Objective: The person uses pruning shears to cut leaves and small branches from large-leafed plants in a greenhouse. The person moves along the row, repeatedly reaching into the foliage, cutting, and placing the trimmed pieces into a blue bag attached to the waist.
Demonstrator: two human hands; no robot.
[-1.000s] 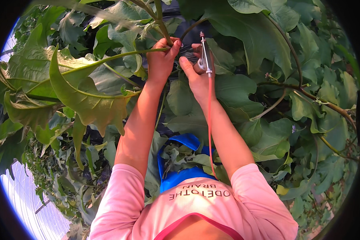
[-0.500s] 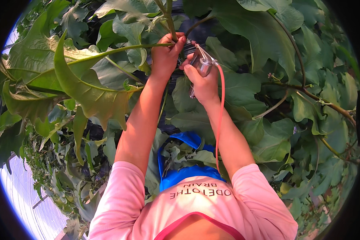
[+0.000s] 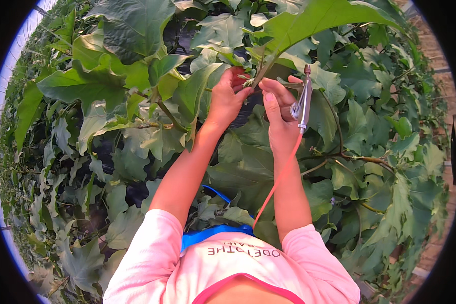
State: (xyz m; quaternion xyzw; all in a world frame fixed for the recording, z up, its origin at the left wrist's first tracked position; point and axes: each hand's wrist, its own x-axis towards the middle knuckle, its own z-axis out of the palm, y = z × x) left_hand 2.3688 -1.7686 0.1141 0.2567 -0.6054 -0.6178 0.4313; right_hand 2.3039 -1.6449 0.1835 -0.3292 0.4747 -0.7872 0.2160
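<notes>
My left hand (image 3: 225,104) is closed at the top of a broad-leaved plant, its fingers and thumb around a small pale-green bud cluster (image 3: 247,80) beside the stem (image 3: 261,75). Just right of that stem, my right hand (image 3: 282,112) carries a slim metal spray gun (image 3: 304,99). The gun's nozzle points up and away from me, lying along the outer side of the fingers. A thin red hose (image 3: 277,183) runs from its lower end down along my right forearm. My right fingertips reach close to the stem; whether they touch it I cannot tell.
Large lobed leaves (image 3: 137,28) crowd around both hands. A bent brown branch (image 3: 365,158) crosses on the right. At my waist is a blue strap or holder (image 3: 220,230) with leaves over it. Brownish ground (image 3: 433,213) shows along the right rim.
My view has shifted, and both hands are now at a different shoot with buds. The spray gun has turned in my right hand, from across the palm to upright along the outer side.
</notes>
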